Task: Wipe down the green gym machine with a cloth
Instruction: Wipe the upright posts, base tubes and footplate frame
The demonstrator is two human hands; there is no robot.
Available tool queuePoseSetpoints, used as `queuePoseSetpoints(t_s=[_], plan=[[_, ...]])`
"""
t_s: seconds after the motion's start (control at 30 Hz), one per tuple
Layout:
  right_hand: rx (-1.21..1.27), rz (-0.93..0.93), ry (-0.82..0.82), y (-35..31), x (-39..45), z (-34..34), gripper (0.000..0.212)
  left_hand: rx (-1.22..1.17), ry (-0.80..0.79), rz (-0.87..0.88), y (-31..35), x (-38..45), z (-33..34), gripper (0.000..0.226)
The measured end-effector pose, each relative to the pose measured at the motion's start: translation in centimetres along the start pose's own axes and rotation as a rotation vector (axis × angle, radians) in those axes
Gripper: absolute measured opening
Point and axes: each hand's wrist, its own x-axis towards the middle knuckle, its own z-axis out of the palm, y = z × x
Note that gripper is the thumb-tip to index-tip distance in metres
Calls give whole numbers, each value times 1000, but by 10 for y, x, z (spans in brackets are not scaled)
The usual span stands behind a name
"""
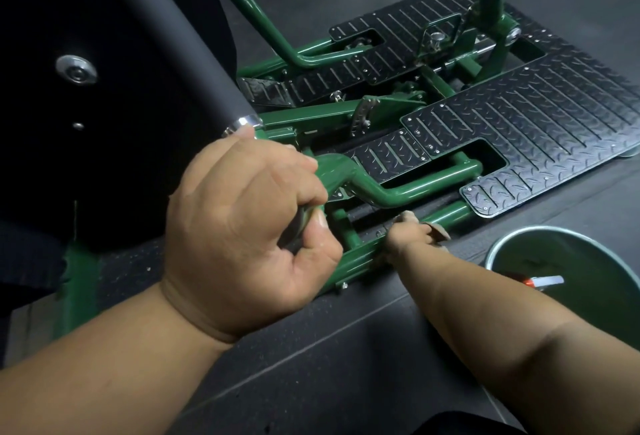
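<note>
Head view, 1 frame only: left hand [249, 226] curls round a green tube of the gym machine [408, 188], centre. Right hand [410, 235] presses a brownish cloth [438, 228] on the near rail. Cloth looks soft, light; frame rigid, glossy, likely slippery. Bucket [498, 247] near right.

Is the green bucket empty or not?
Not empty: inside the green bucket lies a small red and white object; what it is cannot be told.
</note>
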Motion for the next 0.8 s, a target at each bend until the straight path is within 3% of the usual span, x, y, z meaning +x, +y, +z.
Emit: queuePoseSetpoints(t_s=[0.13,0.27,0.37,0.43,0.5,0.63,0.73,0.8], plan=[[96,-68,1,-9,-26,-7,56,-11,-21,2,-2,1,0,8],[317,-526,195,-22,-38,-28,55,-36,-17,6,-2,-1,1,8],[427,-901,92,-63,-86,-47,33,-42,-12,1,-3,-1,0,10],[466,-1129,-50,-82,-125,-51,36,-57,-14,0,-3,-2,0,11],[493,-1280,-57,-90,-152,-53,40,-58,-20,-3,-3,-2,0,11],[624,-1353,-183,-98,-200,-69,38,-82,-25,-15,-2,0,-1,10],[752,-1378,-410,-94,-232,-75,51,-85,-17,-11,-2,0,-1,11],[912,-1253,-637,-95,-243,-82,61,-86,-21,-15,-2,-1,-1,12]])
